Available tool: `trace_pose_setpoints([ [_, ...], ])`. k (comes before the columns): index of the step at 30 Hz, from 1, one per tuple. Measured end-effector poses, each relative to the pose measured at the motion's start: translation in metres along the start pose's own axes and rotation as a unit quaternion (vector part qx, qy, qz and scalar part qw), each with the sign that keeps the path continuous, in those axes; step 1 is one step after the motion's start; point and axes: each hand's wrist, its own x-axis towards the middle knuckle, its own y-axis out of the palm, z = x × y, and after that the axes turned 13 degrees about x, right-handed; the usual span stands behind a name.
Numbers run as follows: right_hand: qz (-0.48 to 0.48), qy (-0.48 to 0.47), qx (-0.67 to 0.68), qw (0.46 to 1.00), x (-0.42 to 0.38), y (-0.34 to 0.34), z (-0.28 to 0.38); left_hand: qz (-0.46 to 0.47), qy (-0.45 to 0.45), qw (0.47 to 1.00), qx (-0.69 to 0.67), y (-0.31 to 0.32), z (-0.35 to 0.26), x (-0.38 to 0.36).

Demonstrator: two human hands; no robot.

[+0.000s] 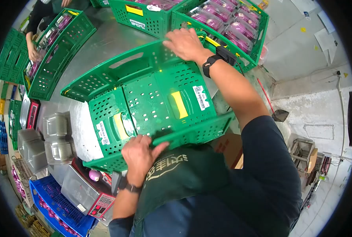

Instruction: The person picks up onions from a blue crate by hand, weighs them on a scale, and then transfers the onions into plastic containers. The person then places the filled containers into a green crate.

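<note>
A green folding crate (144,103) lies in front of me. Its two long walls stand up, while the end panels, with yellow latches and white labels, lie flat inside. My left hand (138,153) grips the rim of the near wall, thumb along the edge. Reaching across, my right hand (185,44) holds the top of the far wall near its right corner, its fingers partly hidden. The crate holds no goods.
Green crates of packed purple onions (223,23) stand behind. Another person's hand (34,53) is at a filled crate (61,55). Left are clear plastic boxes (57,138), a scale (81,189) with a loose onion (94,175), and a blue crate (61,205).
</note>
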Motion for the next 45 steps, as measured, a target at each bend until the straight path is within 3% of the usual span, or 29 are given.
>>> trace_pose_setpoints([
  [4,-0.011,-0.012,0.047,0.999,0.003,0.003,-0.003,0.074,0.007,0.994,-0.077,-0.032,0.002,-0.023],
  [7,-0.196,-0.092,0.006,0.976,-0.01,0.0,0.009,0.109,0.051,0.991,-0.063,-0.048,-0.002,-0.035],
  [8,-0.206,-0.123,0.015,0.971,-0.019,-0.009,0.017,0.112,0.046,0.99,-0.069,-0.048,-0.002,-0.038],
  [13,0.092,-0.203,0.133,0.966,-0.091,0.028,0.031,0.118,0.004,0.987,-0.111,-0.049,-0.003,-0.05],
  [16,0.264,-0.154,0.158,0.939,-0.122,0.051,0.029,0.123,-0.009,0.987,-0.108,-0.049,-0.01,-0.055],
  [20,0.341,-0.211,0.164,0.901,-0.139,0.077,0.038,0.125,-0.004,0.989,-0.083,-0.047,-0.015,-0.057],
  [25,0.337,-0.266,0.111,0.896,-0.163,0.087,0.059,0.159,0.005,0.986,-0.051,-0.049,-0.016,-0.06],
  [30,0.267,-0.322,0.104,0.902,-0.146,0.086,0.069,0.139,0.003,0.99,-0.025,-0.049,-0.015,-0.063],
  [33,0.309,-0.316,0.1,0.892,-0.123,0.073,0.085,0.14,0.016,0.99,0.014,-0.05,-0.013,-0.065],
  [34,0.235,-0.341,0.139,0.899,-0.12,0.073,0.082,0.137,0.013,0.99,0.016,-0.05,-0.014,-0.066],
  [37,0.296,-0.294,0.119,0.901,-0.111,0.028,0.08,0.132,0.007,0.991,0.016,-0.05,-0.014,-0.065],
  [42,0.166,-0.261,0.172,0.935,-0.131,-0.059,0.023,0.126,0.015,0.992,0.024,-0.054,-0.011,-0.061],
  [43,0.21,-0.175,0.096,0.957,-0.145,-0.095,-0.008,0.124,0.016,0.992,0.024,-0.055,-0.012,-0.062],
  [45,0.172,-0.138,0.142,0.965,-0.171,-0.121,-0.025,0.115,0.023,0.993,0.021,-0.055,-0.009,-0.06],
])
